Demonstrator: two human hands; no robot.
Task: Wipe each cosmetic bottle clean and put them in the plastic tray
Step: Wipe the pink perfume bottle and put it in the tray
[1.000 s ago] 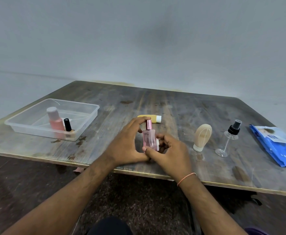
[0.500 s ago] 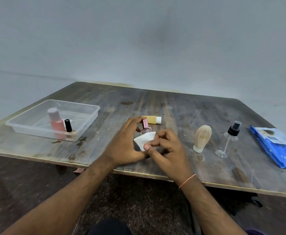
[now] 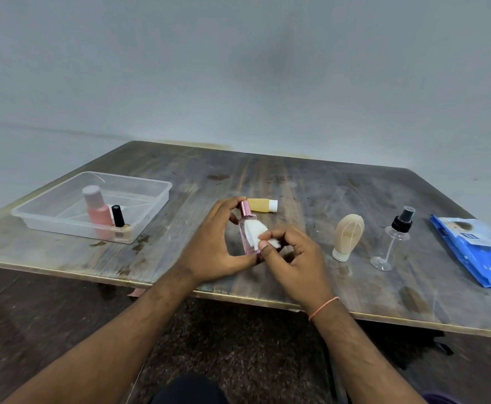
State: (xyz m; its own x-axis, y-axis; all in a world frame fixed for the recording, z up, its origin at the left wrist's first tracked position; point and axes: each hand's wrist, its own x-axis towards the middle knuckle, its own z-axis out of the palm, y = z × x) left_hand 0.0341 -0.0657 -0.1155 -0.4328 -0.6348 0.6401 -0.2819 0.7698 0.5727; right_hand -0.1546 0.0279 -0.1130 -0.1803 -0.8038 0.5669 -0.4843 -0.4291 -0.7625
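Pink bottle: stood roughly upright near the table's front edge, between both hands, gold-pink cap on top.
Left hand: curled round the bottle, thumb at its base and fingers reaching up behind the cap.
Right hand: thumb and fingertips pinched a white wipe, which lay against the bottle's front face.
Step in hand: judged to be wiping of the third bottle; not yet ready for the tray.
Plastic tray: clear, well to the left; it held a peach bottle and a small black-capped vial, both upright.
Unwiped items: a yellow tube lying just behind the hands; a beige squeeze bottle and a clear spray bottle to the right.
Wipes pack: blue, at far right.
Next move: probably calls for covering the remaining faces, then a leftward carry and an upright placement clear of the two bottles already inside.
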